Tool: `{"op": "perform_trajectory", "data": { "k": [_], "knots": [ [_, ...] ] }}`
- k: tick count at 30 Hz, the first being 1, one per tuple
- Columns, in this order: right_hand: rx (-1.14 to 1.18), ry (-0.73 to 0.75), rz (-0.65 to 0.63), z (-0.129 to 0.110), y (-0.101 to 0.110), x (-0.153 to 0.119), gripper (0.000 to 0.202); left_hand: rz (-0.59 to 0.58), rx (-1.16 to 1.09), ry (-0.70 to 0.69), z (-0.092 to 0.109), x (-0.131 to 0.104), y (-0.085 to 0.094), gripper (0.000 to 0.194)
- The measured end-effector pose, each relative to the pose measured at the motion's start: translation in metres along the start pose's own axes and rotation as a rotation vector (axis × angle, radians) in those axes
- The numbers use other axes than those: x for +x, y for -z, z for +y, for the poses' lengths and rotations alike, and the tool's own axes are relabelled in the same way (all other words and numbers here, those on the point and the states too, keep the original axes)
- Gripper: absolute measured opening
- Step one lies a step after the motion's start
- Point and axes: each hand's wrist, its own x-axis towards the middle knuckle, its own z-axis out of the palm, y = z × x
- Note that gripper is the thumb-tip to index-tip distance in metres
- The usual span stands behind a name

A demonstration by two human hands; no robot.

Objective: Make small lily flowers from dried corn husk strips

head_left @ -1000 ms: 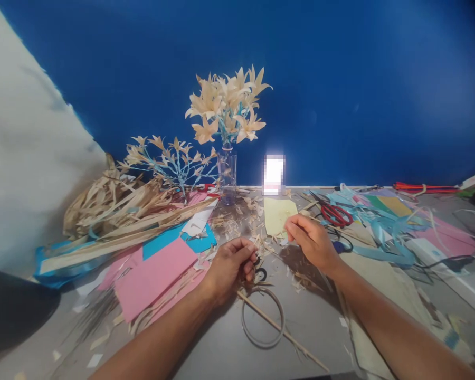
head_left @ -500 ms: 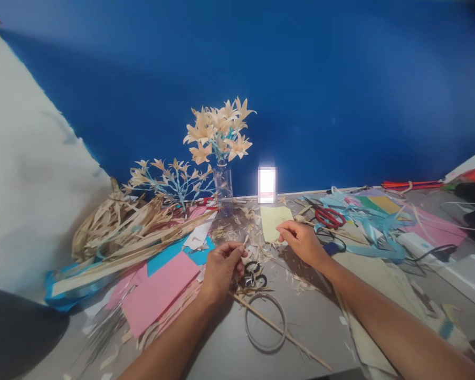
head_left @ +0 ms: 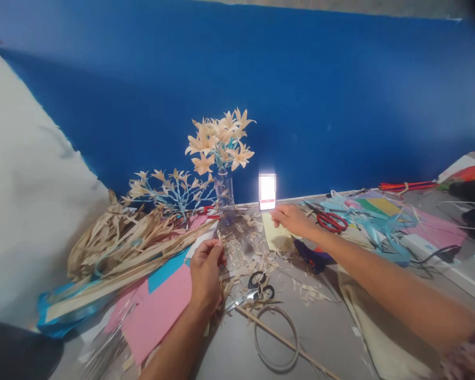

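My left hand [head_left: 206, 269] is closed in a pinch, with a small pale strip [head_left: 219, 235] standing up from its fingertips. My right hand [head_left: 292, 219] reaches forward over the upper edge of a yellow paper [head_left: 276, 238], just below a lit phone [head_left: 267, 192]. Its fingers are drawn together; anything between them is hidden, and I cannot tell if they touch the phone. Black-handled scissors [head_left: 253, 293] lie right of my left hand. Closer to me, a thin stick [head_left: 271, 333] crosses a grey ring [head_left: 296, 340]. A dark blue tool [head_left: 312, 257] rests under my right forearm.
Pale flowers [head_left: 221, 140] stand in a clear bottle [head_left: 224, 203], with smaller flowers [head_left: 174, 190] at left. Dried husks [head_left: 111, 237], pink sheets [head_left: 158, 311] and wires [head_left: 106, 345] cover the left side. Red-handled scissors [head_left: 332, 221] and blue ribbons [head_left: 388, 232] lie right. Shavings [head_left: 245, 248] litter the middle.
My left hand has shifted left with the pale strip, uncovering more of the black-handled scissors. My right hand has moved forward toward the phone. The view has tilted slightly upward.
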Motion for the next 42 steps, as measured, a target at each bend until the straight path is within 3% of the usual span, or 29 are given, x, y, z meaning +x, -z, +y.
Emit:
{"op": "perform_trajectory", "data": {
  "k": [2, 5, 12, 16, 20, 25, 32, 37, 42],
  "knots": [
    [-0.058, -0.015, -0.076, 0.001, -0.014, 0.029, 0.02, -0.053, -0.045, 0.071, -0.004, -0.001, 0.0, 0.021],
    [-0.145, -0.041, -0.174, 0.002, -0.039, 0.063, 0.01, -0.077, -0.065, 0.1, -0.004, -0.003, 0.001, 0.021],
    [-0.225, -0.122, -0.241, -0.011, -0.084, 0.089, 0.031, -0.056, -0.053, 0.169, 0.003, -0.007, -0.003, 0.017],
    [-0.146, -0.229, -0.255, -0.009, -0.092, 0.102, 0.031, -0.068, -0.061, 0.208, 0.003, -0.007, -0.004, 0.016],
    [0.017, -0.342, -0.289, 0.0, -0.082, 0.109, 0.03, -0.082, -0.083, 0.243, 0.001, -0.006, -0.003, 0.019],
    [0.365, -0.406, -0.262, 0.009, -0.058, 0.093, 0.021, -0.158, -0.242, 0.331, -0.006, -0.005, -0.004, 0.031],
    [0.901, -0.414, -0.188, 0.001, -0.041, 0.057, 0.038, -0.248, -0.363, 0.382, -0.012, -0.007, -0.006, 0.036],
    [1.159, -0.427, -0.178, -0.028, -0.04, 0.004, 0.046, -0.281, -0.406, 0.405, -0.004, -0.011, -0.007, 0.034],
    [1.285, -0.471, -0.252, -0.054, -0.049, -0.052, 0.045, -0.372, -0.463, 0.387, 0.001, -0.021, -0.012, 0.032]
  ]
}}
